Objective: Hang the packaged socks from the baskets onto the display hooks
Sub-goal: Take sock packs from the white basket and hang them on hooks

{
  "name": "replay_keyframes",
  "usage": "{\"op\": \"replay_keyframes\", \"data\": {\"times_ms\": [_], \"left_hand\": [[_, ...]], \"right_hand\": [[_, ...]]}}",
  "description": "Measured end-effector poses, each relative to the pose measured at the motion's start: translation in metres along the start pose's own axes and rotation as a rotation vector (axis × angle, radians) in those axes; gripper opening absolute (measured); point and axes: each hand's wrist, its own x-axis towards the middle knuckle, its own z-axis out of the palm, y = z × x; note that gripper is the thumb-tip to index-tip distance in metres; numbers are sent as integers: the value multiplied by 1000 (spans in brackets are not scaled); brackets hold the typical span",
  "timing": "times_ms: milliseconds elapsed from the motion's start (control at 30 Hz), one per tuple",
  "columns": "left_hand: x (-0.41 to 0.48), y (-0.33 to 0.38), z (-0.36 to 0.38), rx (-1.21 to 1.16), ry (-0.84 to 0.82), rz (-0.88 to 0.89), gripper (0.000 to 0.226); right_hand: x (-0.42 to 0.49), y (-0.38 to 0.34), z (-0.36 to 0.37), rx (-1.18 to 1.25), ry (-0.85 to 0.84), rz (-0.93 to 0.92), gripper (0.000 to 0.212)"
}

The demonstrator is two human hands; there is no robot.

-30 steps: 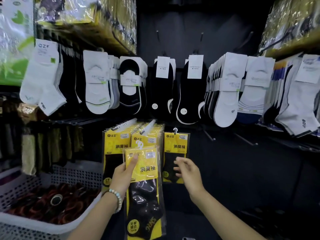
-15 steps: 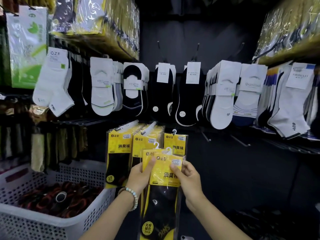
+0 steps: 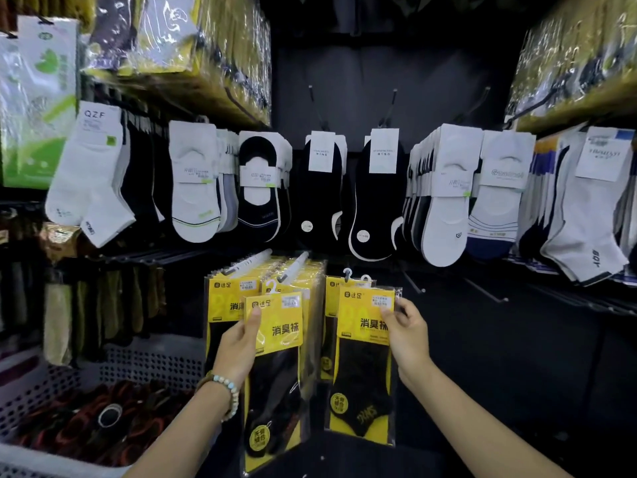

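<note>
Fingers point(image 3: 391, 317) of my right hand point(image 3: 410, 334) pinch the upright yellow-and-black plastic sock packet point(image 3: 362, 381) at its top corner, white hanger loop point(image 3: 366, 279) just up-left of them.

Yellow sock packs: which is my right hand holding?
The rightmost front pack, its top corner pinched by the right hand; the left hand grips the left pack.
</note>
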Motion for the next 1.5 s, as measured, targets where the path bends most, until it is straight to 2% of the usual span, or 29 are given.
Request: {"op": "replay_keyframes", "data": {"times_ms": [167,267,433,667,733,867,967,1033,1100,1200,1300,1367,1500], "left_hand": [[10,-1,-5,2,3,10,36],[14,-2,-6,-22,-10,12,35],[15,-3,-3,-8,-16,6,30],[10,-1,0,-5,-33,6,28],[7,0,3,6,-43,0,32],[0,1,23,3,-105,-26,33],[-10,7,44,15,-162,-48,33],[-17,14,57,9,-192,-54,31],[-22,20,67,0,-210,-28,31],[-26,20,75,-61,-228,-11,21],[-29,20,79,-64,-301,-30,43],[-31,20,82,-117,-344,-33,45],[-26,17,86,-146,-322,-43,50]], "right_hand": [[23,5,20,-41,-64,-89,14],[35,14,32,-42,-71,-37,15],[49,36,38,-90,141,88,7],[34,47,13,-115,323,214,12],[23,45,8,-93,242,238,11],[-7,22,10,-62,-88,193,9],[-27,6,17,-42,-277,201,20],[-38,2,18,7,-332,220,27],[-45,-1,15,70,-321,205,26],[-45,-7,4,75,-235,169,22],[-37,-14,-6,-7,-147,133,17],[-28,-18,-8,-70,-112,91,16],[-9,-20,0,-192,-83,19,15]]}}
